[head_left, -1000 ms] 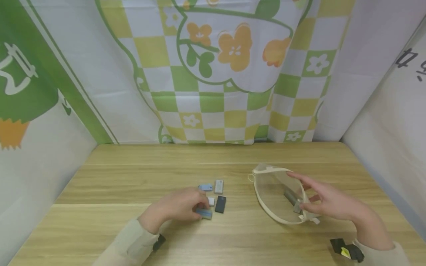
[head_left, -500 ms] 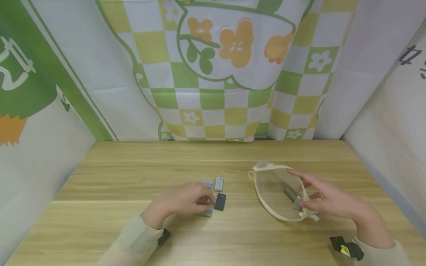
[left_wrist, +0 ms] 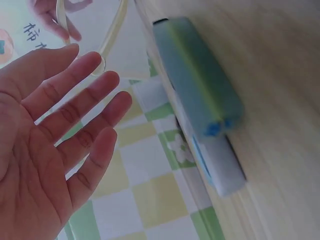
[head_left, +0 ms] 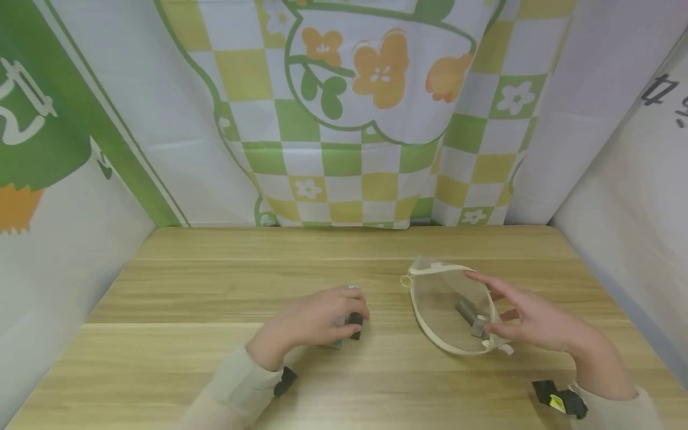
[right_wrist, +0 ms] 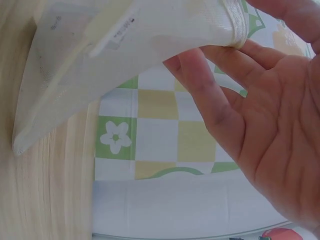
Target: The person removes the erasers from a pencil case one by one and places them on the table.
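My left hand point(head_left: 314, 315) reaches over a small black rectangular block point(head_left: 356, 327) on the table, thumb and fingers on either side of it. In the left wrist view its fingers are loosely extended with nothing visible between them. A teal block point(left_wrist: 197, 75) with a yellow-green stripe and a whitish block point(left_wrist: 220, 160) lie beside that hand; they look like erasers. At right, my right hand point(head_left: 532, 322) holds the rim of a see-through mesh zip bag point(head_left: 430, 325), its mouth spread wide. Inside lie a dark grey cylinder-like item point(head_left: 466, 310) and a light grey block point(head_left: 478, 326).
The wooden table point(head_left: 215, 286) ends at a checkered flower-print curtain point(head_left: 344, 161) at the back. White printed cloth hangs along both sides. A pale block's edge point(head_left: 353, 288) shows just behind my left hand, which hides most of the other blocks.
My left hand has shifted rightward from the blue and teal blocks to the black one, now covering most of the group. My right hand and the bag stay nearly still.
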`<state>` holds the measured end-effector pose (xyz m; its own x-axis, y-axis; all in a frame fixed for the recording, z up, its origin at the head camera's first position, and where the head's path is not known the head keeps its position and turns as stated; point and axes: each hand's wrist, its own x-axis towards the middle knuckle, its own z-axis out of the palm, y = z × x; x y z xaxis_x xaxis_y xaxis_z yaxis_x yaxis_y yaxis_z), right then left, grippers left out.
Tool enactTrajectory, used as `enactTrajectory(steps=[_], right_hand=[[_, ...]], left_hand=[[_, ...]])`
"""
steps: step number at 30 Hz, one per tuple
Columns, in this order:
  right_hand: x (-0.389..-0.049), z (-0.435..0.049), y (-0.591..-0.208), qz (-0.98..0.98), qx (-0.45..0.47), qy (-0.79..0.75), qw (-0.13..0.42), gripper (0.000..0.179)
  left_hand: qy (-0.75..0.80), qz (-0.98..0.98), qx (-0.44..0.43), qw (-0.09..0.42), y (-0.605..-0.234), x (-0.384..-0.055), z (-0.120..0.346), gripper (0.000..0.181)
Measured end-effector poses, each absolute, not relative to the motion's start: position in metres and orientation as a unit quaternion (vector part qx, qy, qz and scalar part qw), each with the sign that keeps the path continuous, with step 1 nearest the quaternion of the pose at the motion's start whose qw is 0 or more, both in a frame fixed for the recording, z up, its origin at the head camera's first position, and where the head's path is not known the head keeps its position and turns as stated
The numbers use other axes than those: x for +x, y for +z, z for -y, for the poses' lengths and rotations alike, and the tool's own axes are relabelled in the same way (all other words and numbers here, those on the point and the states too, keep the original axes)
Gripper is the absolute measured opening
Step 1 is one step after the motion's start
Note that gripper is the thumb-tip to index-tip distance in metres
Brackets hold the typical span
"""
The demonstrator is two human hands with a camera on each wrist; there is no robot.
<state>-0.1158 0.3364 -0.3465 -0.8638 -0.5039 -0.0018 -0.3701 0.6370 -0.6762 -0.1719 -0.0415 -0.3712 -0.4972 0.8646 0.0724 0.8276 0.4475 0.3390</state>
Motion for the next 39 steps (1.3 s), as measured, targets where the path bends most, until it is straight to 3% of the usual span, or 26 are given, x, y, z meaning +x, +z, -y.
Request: enactTrajectory(steps=[11,26,39], right_hand=[[-0.114,-0.340,-0.350,-0.899,-0.244,-0.352,0.093,0.089],[-0.116,-0.343,-0.350,-0.886,-0.268,-0.368,0.089,0.090],[-0.118,-0.342,-0.347,-0.881,-0.275,-0.372,0.098,0.090]], left_hand=[[0.165,-0.841,0.515,0.022,-0.368,-0.170,0.009,0.031],[0.183,-0.836,0.516,-0.031,-0.364,-0.167,-0.043,0.031],[0.221,-0.819,0.529,0.019,-0.372,-0.172,-0.072,0.033]])
